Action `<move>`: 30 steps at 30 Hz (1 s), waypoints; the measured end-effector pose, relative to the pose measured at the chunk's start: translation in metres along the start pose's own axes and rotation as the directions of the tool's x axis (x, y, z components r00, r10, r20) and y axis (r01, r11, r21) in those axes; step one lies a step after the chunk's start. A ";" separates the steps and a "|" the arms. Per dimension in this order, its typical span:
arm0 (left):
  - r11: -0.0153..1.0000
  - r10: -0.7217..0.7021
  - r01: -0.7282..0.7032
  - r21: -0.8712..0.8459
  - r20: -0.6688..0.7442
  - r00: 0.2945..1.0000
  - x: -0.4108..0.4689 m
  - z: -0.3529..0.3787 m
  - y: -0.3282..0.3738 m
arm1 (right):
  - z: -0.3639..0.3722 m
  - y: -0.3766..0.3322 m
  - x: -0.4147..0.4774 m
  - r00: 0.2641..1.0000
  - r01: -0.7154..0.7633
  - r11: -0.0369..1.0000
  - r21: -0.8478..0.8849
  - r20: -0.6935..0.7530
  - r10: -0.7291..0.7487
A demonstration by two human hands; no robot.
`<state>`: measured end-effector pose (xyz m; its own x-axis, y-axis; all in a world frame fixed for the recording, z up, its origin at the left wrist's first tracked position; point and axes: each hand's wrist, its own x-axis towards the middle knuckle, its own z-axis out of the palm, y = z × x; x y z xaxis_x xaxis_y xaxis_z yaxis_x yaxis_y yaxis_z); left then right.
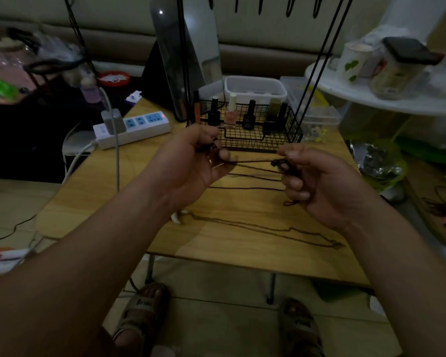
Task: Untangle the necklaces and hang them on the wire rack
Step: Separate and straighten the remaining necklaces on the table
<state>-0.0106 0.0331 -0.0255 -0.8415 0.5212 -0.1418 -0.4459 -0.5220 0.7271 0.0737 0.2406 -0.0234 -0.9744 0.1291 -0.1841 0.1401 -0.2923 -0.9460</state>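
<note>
Cord necklace [252, 162] stretches taut, seemingly pinched, between left hand [193, 161] and right hand [319, 186].

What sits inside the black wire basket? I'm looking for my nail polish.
Inside the wire basket stand several nail polish bottles, dark ones and a pink one; its left corner is hidden behind the left hand.

The wooden table [216, 238] carries a black wire basket [255, 130] at 12 o'clock, a white power strip [137, 128] at 10 o'clock, a thin chain necklace [268, 229] at 5 o'clock, and dark cords [245, 188] near its middle.
</note>
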 end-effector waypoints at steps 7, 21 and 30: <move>0.947 -0.039 0.032 0.321 0.017 0.999 -0.005 0.007 -0.009 | 0.007 -0.001 0.002 0.997 0.073 0.997 0.029 0.011 -0.073; 0.639 -0.170 -0.045 0.768 0.198 0.965 -0.015 0.004 -0.005 | 0.007 -0.011 0.004 0.984 0.165 0.975 0.148 0.046 -0.173; 0.708 -0.143 -0.011 0.706 0.159 0.977 -0.012 0.004 -0.005 | 0.002 -0.010 0.004 0.981 0.184 0.977 0.110 0.047 -0.190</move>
<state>0.0035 0.0323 -0.0248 -0.7097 0.6914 -0.1355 -0.0911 0.1007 0.9907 0.0680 0.2426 -0.0141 -0.9904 0.1379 0.0120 -0.0622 -0.3659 -0.9286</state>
